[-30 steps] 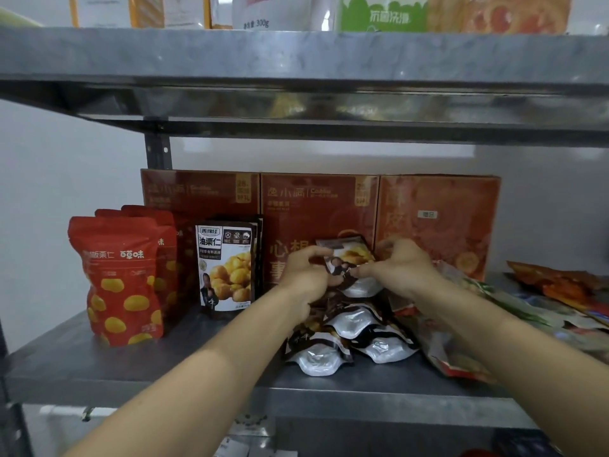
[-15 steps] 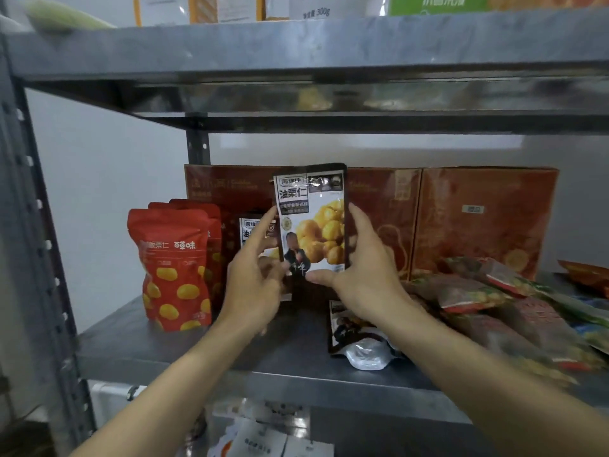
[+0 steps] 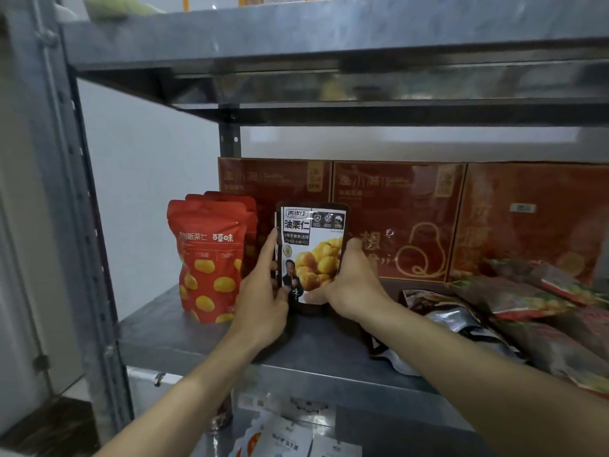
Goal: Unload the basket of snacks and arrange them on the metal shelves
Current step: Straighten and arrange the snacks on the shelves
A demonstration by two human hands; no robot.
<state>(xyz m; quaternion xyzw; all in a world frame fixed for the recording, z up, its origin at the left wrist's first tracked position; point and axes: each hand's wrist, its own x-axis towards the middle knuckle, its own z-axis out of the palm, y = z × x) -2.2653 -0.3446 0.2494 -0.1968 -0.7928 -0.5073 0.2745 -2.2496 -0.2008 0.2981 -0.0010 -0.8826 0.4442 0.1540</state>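
A black and white chestnut pouch [image 3: 311, 249] stands upright on the grey metal shelf [image 3: 204, 338], in front of another pouch of the same kind. My left hand [image 3: 263, 291] touches its left edge with a straight index finger, thumb at the lower front. My right hand [image 3: 352, 285] grips its right side, thumb across the bottom front. Red chestnut pouches [image 3: 209, 258] stand just to the left. More black and silver pouches [image 3: 441, 321] lie flat to the right, behind my right forearm.
Three red boxes [image 3: 395, 219] line the back of the shelf. A pile of dark and colourful snack bags [image 3: 540, 298] lies at the right. A shelf post [image 3: 79, 206] rises at the left. White packets [image 3: 286, 433] sit on the shelf below. An upper shelf [image 3: 329, 37] hangs overhead.
Both hands lifted a chestnut pouch from the flat pile and carried it left, then lowered it upright in front of the standing pouch. The view shifted left.
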